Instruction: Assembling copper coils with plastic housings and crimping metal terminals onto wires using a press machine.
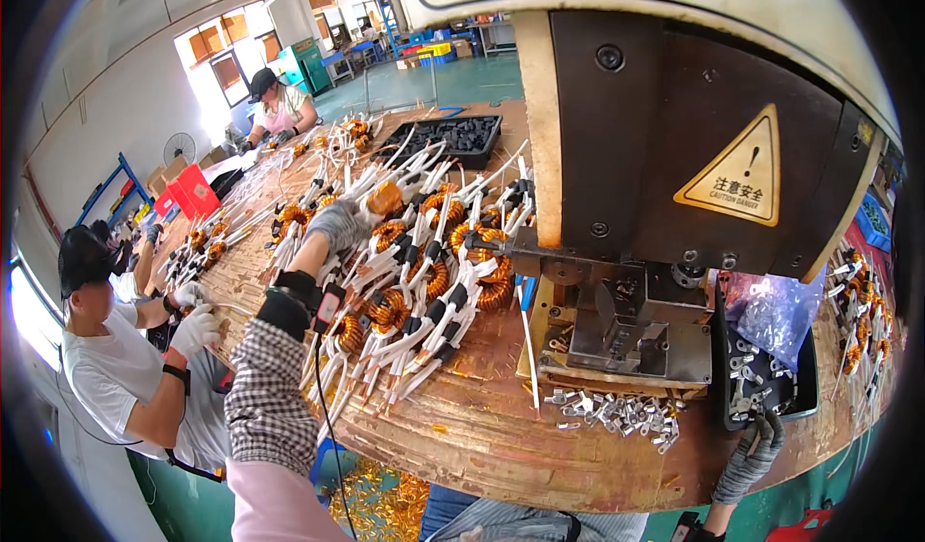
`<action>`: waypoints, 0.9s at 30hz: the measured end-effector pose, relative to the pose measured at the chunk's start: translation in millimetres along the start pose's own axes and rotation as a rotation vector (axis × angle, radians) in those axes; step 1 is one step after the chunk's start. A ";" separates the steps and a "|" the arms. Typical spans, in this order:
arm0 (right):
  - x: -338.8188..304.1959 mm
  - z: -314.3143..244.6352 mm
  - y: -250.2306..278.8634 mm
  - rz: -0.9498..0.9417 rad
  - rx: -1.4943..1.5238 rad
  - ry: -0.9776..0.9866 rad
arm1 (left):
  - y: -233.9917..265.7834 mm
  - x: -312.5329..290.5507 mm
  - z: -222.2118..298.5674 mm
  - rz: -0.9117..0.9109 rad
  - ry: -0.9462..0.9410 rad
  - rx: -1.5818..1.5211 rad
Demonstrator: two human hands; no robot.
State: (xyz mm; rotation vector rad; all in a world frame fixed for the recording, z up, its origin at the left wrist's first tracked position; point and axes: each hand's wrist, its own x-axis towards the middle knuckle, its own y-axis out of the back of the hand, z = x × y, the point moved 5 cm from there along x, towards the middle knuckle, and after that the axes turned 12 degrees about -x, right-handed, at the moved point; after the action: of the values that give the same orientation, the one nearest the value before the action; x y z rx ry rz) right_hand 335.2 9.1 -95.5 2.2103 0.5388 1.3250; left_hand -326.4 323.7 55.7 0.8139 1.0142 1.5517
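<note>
My left hand (341, 227), in a grey glove, reaches over a heap of copper-wound ring coils (389, 308) with white sleeved leads. Its fingers are closed on one copper coil (384, 198), which is slightly blurred. Lower right, my right hand (753, 455), also gloved in grey, is at the near rim of a black tray (798, 405). Its fingers stretch over that rim toward metal ring terminals (748, 373) inside; no held thing shows there. A clear plastic bag (774, 311) of terminals lies in the tray's far part.
A press machine (665, 137) with a yellow warning triangle towers at right, its metal die (626, 335) on the wooden table (501, 446). Loose terminals (621, 415) lie before it. Black parts fill another tray (443, 139). One co-worker (125, 349) sits left, another (277, 108) far off.
</note>
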 end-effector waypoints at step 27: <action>-3.0 14.7 -3.9 0.006 -0.040 0.054 | 4.3 5.5 -62.7 0.113 0.071 0.289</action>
State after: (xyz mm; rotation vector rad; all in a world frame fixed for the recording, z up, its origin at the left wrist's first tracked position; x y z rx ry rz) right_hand 346.6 7.3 -105.7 2.1507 0.5212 1.3907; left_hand -385.2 316.8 34.1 1.0357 1.2836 1.5587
